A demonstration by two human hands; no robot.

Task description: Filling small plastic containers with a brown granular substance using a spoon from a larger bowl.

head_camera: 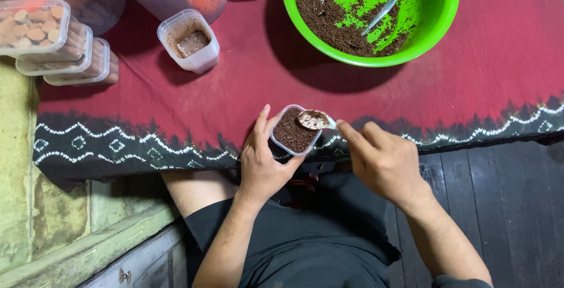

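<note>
Tub [294, 130] of dark crumbs sits cupped in left hand [262, 167].

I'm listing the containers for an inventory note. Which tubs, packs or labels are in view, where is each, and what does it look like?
Small clear tub: in the left hand, at the cloth's edge, full of dark crumbs.
Spoon: in the right hand, over that tub.
Clear square tub: upper left, little brown inside.
Stacked clear tubs: far left, holding tan round pieces.
Green bowl: top right, round.
No labels or screens visible.
</note>
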